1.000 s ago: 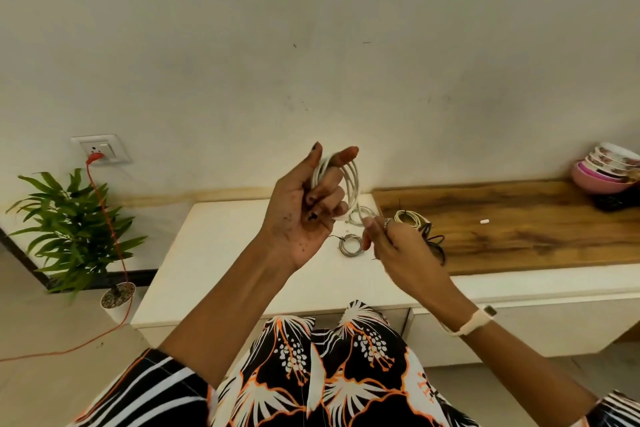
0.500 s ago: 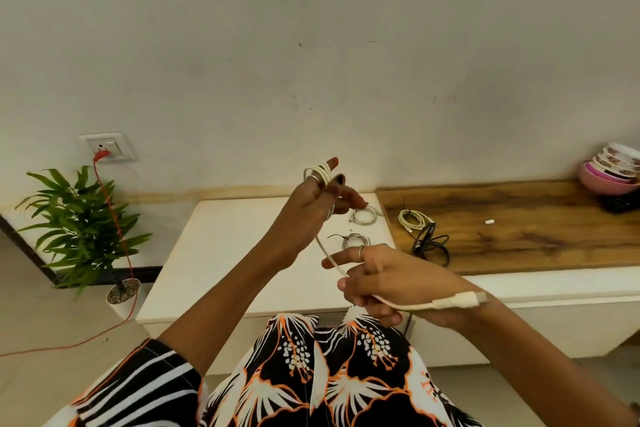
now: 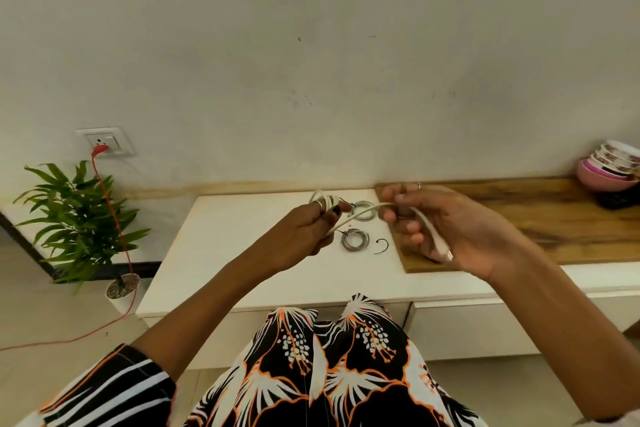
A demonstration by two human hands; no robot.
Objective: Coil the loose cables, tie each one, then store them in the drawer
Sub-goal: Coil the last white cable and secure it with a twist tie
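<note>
Above the white counter (image 3: 242,253), the left hand (image 3: 301,236) grips a coil of white cable (image 3: 360,213). The right hand (image 3: 450,229) curls around the cable's loose end. Two tied coils (image 3: 355,240) lie on the counter between the hands.

Two coils (image 3: 355,239) lie on the counter (image 3: 221,253), plant (image 3: 74,215) at its left.

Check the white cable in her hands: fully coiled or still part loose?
Part loose. The left hand grips a few loops of the white cable, but a free length runs across to the right hand, plug end uncoiled.
</note>
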